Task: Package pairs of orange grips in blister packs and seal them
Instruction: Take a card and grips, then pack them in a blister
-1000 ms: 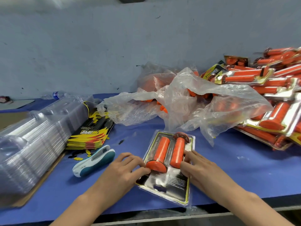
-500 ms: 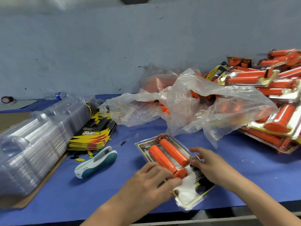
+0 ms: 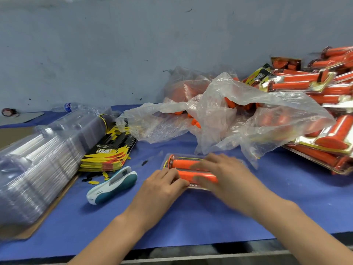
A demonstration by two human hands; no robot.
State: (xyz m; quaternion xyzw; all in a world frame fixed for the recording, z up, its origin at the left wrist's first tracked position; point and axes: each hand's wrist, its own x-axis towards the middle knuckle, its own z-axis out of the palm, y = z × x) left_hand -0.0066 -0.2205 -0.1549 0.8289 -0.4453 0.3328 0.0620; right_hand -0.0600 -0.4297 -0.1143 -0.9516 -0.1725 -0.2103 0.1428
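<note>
A clear blister pack [image 3: 169, 159] lies crosswise on the blue table top [image 3: 210, 217], holding two orange grips [image 3: 183, 163] side by side. My left hand [image 3: 162, 188] grips the pack's near left edge with bent fingers and thumb. My right hand [image 3: 225, 175], blurred by motion, lies flat across the right half of the pack and hides that end of the grips.
A white and teal stapler [image 3: 112, 185] lies left of the pack. Further left are printed yellow-black cards [image 3: 108, 152] and a long stack of empty clear shells [image 3: 38, 163]. A crumpled plastic bag [image 3: 229, 119] of loose grips sits behind; finished packs [image 3: 324, 111] pile at right.
The pack has been turned from pointing away from me to lying crosswise. My right hand moved on top of it, and my left hand shifted to its left end.
</note>
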